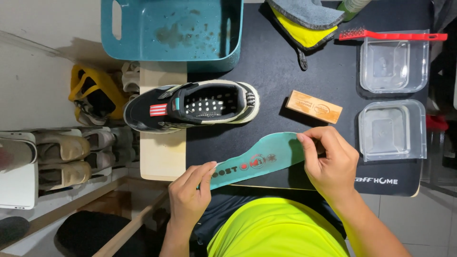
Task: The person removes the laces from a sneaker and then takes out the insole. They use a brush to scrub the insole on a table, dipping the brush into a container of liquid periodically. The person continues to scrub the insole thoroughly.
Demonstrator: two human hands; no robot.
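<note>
We've got the insole (266,154) pinched at both ends, held flat just above the near edge of the worktop (266,81): left hand (190,195) closed on the heel end w/ thumb + fingers, right hand (328,164) closed on the toe end. It's teal, thin, foot-shaped, smooth top w/ printed round marks. We'd judge it v. light and floppy, prob. foam; it'd sag if held at one end only, so a two-end grip suits it. Not fragile, not slippery by the look.

Behind it the shoe (190,107) lies on its side, black knit upper, pale sole, dotted footbed showing. Wooden block (314,107) to its right, hard and squared. Two clear plastic tubs (392,95), red brush (390,35), teal basin (173,31) w/ wet specks, grey-yellow cloth (304,21).
</note>
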